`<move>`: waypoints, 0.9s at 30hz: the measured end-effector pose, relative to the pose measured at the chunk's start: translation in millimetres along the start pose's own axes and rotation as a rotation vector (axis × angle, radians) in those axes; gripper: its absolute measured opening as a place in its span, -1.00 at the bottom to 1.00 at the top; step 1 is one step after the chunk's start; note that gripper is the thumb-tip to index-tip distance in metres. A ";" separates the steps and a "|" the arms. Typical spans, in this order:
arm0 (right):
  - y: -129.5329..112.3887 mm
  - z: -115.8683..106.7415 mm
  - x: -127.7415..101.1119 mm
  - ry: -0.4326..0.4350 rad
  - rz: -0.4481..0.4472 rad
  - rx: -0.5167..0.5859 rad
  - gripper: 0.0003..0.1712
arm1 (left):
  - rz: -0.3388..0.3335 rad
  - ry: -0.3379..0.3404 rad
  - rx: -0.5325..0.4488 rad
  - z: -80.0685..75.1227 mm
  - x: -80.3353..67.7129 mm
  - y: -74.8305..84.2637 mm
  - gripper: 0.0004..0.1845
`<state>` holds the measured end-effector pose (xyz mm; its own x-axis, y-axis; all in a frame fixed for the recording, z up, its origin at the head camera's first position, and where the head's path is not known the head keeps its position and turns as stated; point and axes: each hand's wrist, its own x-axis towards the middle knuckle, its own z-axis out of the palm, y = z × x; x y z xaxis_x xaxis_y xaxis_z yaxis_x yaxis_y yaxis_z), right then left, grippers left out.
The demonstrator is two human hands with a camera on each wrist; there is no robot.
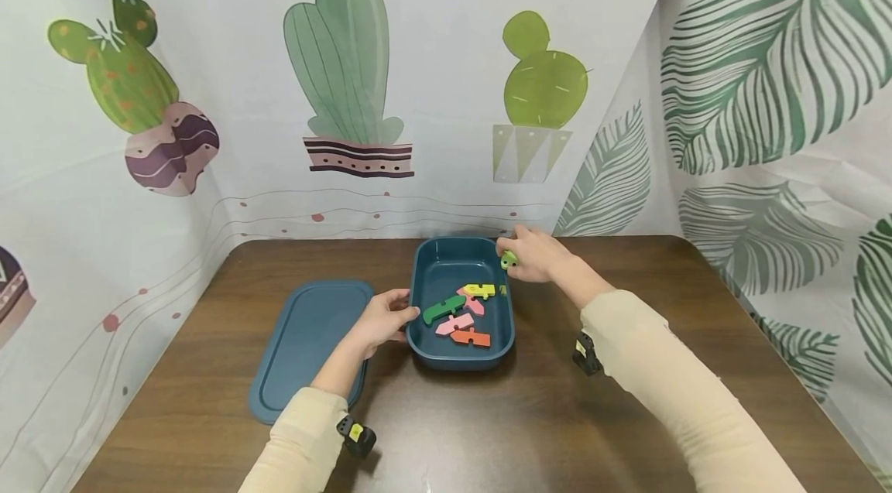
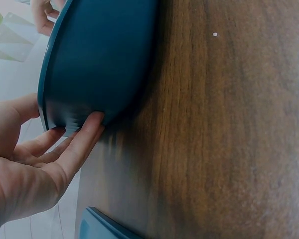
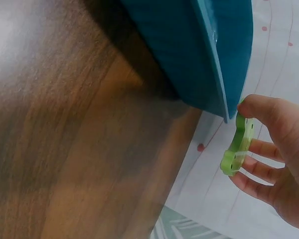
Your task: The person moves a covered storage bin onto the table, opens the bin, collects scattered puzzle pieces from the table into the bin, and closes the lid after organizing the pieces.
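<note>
On a dark wooden table (image 1: 627, 415), nearest the viewer, a teal lid (image 1: 307, 338) lies flat at left. Just beyond it, the left hand (image 1: 382, 319) rests relaxed fingers (image 2: 84, 139) against the side wall of a teal tray (image 1: 425, 338), gripping nothing. Inside the tray lie orange (image 1: 470, 337), pink (image 1: 454, 323), green (image 1: 443, 309) and yellow (image 1: 479, 290) pieces. At the tray's far right corner, the right hand (image 1: 533, 253) pinches a lime-green piece (image 3: 237, 147) between thumb and fingers, just outside the rim.
</note>
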<state>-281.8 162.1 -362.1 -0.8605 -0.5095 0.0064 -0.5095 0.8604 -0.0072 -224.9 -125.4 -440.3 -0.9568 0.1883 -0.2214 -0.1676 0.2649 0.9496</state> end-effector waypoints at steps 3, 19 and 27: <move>-4.0 -1.8 1.4 0.000 -0.005 0.004 -0.70 | -0.008 0.001 0.002 0.1 0.3 0.6 -0.48; -24.4 -1.8 12.2 -0.003 -0.053 0.003 -0.70 | 0.001 -0.004 -0.005 -0.4 1.6 -0.2 -0.50; -36.2 -4.1 17.7 -0.018 -0.090 -0.004 -0.71 | 0.006 -0.009 -0.001 -0.6 1.6 -0.4 -0.50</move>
<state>-278.6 122.0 -357.7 -0.8113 -0.5846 -0.0113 -0.5846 0.8113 -0.0033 -226.5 -125.8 -440.9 -0.9555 0.1986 -0.2180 -0.1625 0.2624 0.9512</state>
